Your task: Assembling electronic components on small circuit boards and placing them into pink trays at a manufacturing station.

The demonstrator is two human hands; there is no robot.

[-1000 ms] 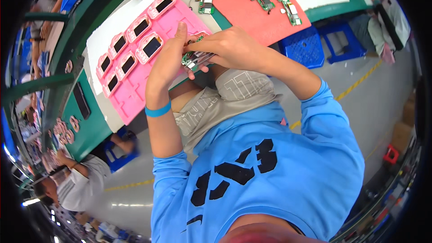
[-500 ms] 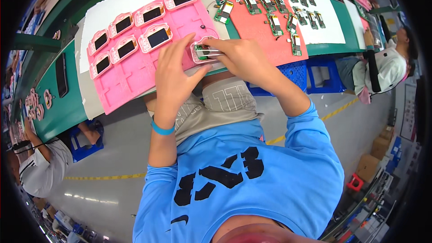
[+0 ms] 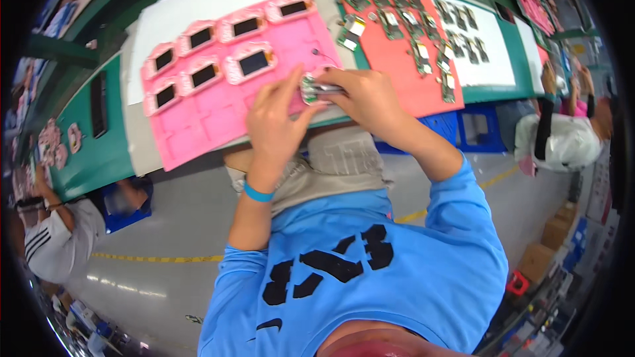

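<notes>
Between my two hands, at the near right corner of the pink foam tray [image 3: 218, 116], a small pink casing with a green circuit board [image 3: 308, 88] is tilted and blurred. My left hand [image 3: 272, 122] curls round its left side, thumb and fingers at its edges. Metal tweezers [image 3: 329, 89] are pinched in my right hand [image 3: 370, 98], their tips at the board. The tips' exact contact is smeared by motion. Several pink-framed casings with dark screens [image 3: 254, 63] lie in the tray, left of and beyond my left hand.
Several circuit boards with silver batteries [image 3: 421, 56] lie on a red mat [image 3: 377, 53] and a white sheet [image 3: 493, 59] to the right. A dark phone-like slab [image 3: 98, 104] rests at left. Blue stools [image 3: 477, 129] stand below the table. Co-workers [image 3: 562, 135] sit on both sides.
The view has shifted, so the table contents sit slightly farther right and lower. The casing with the board has tipped, showing less of its face. My hands stay around it.
</notes>
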